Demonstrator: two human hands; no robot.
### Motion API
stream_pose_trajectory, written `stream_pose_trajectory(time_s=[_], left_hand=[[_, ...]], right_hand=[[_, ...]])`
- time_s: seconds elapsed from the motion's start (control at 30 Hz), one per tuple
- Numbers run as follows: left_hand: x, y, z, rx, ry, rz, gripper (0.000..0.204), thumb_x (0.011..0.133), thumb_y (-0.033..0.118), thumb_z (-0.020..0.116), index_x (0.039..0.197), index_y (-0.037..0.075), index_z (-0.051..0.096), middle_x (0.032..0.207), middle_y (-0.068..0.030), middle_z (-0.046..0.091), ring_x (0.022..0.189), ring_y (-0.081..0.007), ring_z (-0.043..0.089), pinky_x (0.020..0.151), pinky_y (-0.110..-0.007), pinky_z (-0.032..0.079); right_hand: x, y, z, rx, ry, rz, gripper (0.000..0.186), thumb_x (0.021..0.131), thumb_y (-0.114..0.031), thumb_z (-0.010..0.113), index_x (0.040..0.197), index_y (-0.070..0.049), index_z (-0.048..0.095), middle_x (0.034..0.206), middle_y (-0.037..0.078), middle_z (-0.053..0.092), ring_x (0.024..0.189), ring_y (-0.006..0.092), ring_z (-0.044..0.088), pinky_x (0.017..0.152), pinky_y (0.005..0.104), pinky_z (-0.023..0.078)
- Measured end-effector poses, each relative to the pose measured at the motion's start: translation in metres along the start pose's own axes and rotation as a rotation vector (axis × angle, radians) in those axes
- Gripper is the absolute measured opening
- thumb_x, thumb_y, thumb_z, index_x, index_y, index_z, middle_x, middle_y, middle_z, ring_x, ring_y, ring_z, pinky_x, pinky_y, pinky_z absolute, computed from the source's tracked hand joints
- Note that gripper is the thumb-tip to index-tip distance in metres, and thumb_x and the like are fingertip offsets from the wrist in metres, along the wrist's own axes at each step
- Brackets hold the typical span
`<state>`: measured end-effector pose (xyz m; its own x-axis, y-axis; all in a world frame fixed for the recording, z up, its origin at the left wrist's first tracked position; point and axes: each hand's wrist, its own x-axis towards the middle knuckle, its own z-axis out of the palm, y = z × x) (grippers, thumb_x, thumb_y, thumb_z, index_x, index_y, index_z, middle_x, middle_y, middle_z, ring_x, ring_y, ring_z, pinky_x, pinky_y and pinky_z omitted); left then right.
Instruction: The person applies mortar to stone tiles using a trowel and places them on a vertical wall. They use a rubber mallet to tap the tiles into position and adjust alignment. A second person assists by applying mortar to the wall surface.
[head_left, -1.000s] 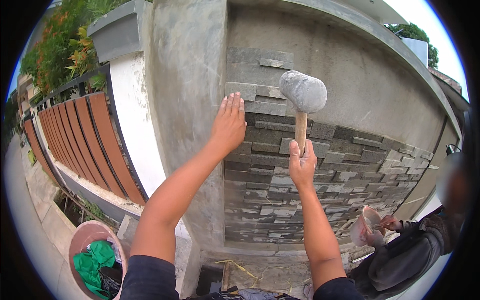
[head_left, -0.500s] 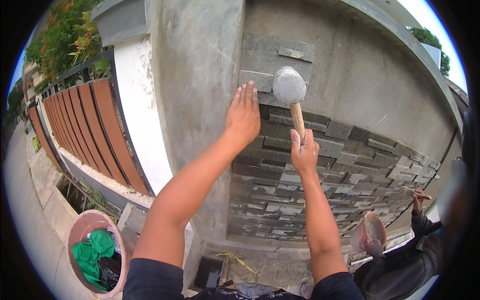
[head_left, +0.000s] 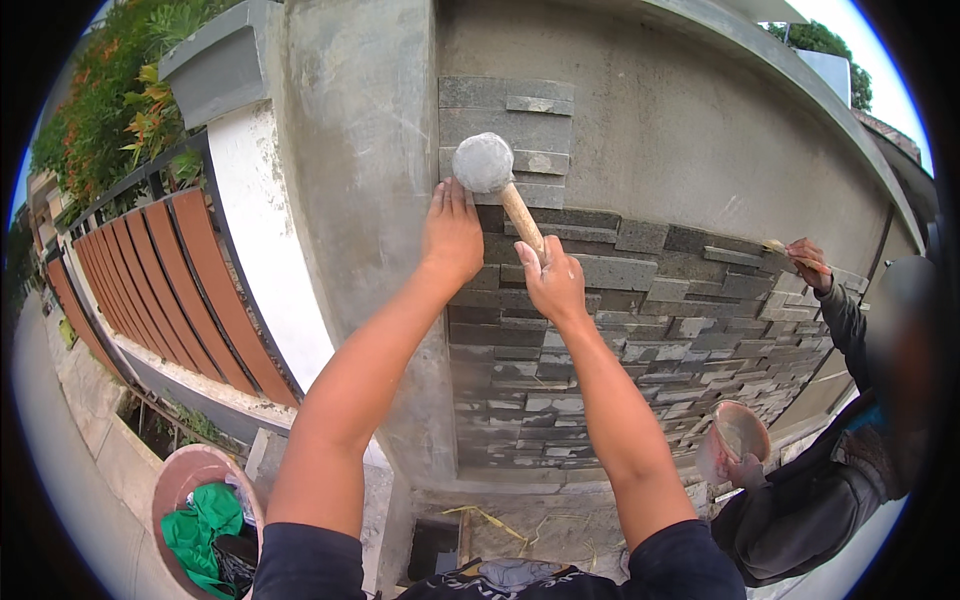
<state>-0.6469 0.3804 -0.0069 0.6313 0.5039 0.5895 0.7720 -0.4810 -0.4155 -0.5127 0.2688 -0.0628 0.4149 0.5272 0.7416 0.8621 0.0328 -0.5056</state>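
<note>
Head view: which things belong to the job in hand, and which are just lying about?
Seemingly part of the job:
mallet, gripped in the right hand
grey stone tiles, some at the left hand
brush and bucket, held by a co-worker

Seemingly just lying about:
pinkish bin
green material inside it
yellow strip, low in view

I see the left arm (head_left: pixel 350 400) rise from the lower edge, bent at the elbow and slanting inward to the right. The left hand (head_left: pixel 453 240) is raised with its back toward me, its fingers (head_left: pixel 458 200) extended, pointing upward and close together. The right arm (head_left: pixel 625 410) leans inward to the left. I have the right hand (head_left: pixel 556 288) slightly lower, near the left one but apart, curled in a grip, its thumb (head_left: pixel 528 260) stretched upward and smudged pale.
</note>
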Motion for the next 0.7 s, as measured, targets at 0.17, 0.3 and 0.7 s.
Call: stream_pose_trajectory(time_s=[0.17,0.3,0.7], left_hand=[[0.006,-0.004,-0.012,-0.138,0.175,0.011,0.086,0.092,0.041,0.062,0.152,-0.011,0.030,0.163,-0.0284,0.023,0.152,-0.0364,0.026,0.126,-0.045,0.016],[0.013,-0.011,-0.017,-0.068,0.090,-0.017,0.088,0.093,0.045,0.061,0.154,-0.009,0.027,0.166,-0.0257,0.017,0.153,-0.0336,0.023,0.126,-0.043,0.015],[0.016,-0.016,0.007,-0.070,0.188,0.006,0.100,0.082,0.038,0.078,0.154,-0.009,0.027,0.165,-0.0236,0.019,0.152,-0.0326,0.026,0.126,-0.042,0.019]], right_hand=[[-0.023,0.017,-0.002,0.271,0.142,0.001,0.040,0.100,-0.041,0.063,0.093,-0.002,0.056,0.066,0.015,0.059,0.058,0.0290,0.056,0.060,0.0409,0.047],[-0.025,0.018,0.004,0.325,0.254,0.008,0.041,0.101,-0.042,0.062,0.092,-0.002,0.056,0.067,0.013,0.061,0.060,0.0247,0.059,0.061,0.0401,0.048],[-0.006,0.029,0.010,0.333,0.228,0.057,0.046,0.099,-0.043,0.062,0.090,0.001,0.053,0.065,0.022,0.060,0.063,0.0402,0.063,0.060,0.0472,0.046]])
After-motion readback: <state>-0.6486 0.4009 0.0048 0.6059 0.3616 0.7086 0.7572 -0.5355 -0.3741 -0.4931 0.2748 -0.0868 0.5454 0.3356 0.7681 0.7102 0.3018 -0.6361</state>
